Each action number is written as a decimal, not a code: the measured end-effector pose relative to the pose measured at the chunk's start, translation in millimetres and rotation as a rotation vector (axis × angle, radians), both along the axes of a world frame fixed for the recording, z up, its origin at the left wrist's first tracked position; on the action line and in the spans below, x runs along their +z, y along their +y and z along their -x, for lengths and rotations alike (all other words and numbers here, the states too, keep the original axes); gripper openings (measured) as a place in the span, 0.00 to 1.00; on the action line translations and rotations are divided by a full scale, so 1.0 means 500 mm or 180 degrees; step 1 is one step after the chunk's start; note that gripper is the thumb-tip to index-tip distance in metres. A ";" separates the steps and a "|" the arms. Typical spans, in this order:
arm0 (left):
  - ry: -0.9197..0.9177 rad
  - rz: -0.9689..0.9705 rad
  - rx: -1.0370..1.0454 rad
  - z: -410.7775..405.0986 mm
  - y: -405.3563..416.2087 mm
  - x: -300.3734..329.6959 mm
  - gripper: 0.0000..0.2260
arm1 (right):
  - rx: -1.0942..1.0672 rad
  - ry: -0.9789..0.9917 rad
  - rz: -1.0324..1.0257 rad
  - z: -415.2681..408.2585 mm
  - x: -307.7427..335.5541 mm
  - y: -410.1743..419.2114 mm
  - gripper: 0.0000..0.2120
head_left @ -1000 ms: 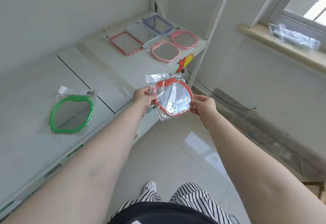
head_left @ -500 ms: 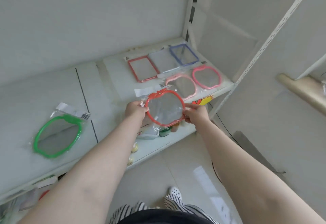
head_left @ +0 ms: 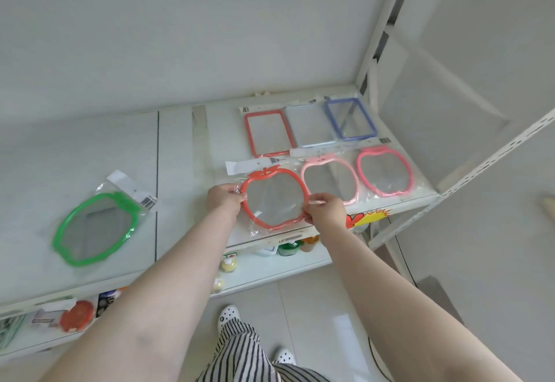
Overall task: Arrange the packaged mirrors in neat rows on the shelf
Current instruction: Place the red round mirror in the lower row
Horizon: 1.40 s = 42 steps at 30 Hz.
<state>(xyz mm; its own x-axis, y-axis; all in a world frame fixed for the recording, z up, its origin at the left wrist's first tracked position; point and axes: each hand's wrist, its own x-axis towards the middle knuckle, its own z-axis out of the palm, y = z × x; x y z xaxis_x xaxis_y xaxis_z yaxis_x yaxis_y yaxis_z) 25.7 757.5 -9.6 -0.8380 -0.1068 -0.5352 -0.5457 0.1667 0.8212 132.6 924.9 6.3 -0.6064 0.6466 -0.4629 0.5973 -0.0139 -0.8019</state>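
Observation:
A red apple-shaped mirror (head_left: 274,198) in clear wrap lies on the white shelf (head_left: 180,147), near its front edge. My left hand (head_left: 223,204) grips its left rim and my right hand (head_left: 326,210) pinches its right rim. To its right lie a pale pink apple mirror (head_left: 330,180) and a brighter pink one (head_left: 384,171). Behind them sit a red rectangular mirror (head_left: 267,132), a pale one (head_left: 309,126) and a blue one (head_left: 350,118). A green apple-shaped mirror (head_left: 96,228) lies alone at the left.
White shelf uprights (head_left: 381,30) and a slotted bracket (head_left: 495,156) stand at the right. A lower shelf (head_left: 270,267) holds small jars and packets. Tiled floor, striped trousers and white shoes are below.
The red mirror moved forward from mid-air over the floor and now lies flat on the shelf beside the pale pink one. Both hands went with it.

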 end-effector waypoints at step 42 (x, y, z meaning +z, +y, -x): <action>0.0739 0.2383 -0.1400 -0.086 0.122 -0.043 0.54 | 0.0042 -0.1214 -0.2108 0.032 -0.062 0.055 0.31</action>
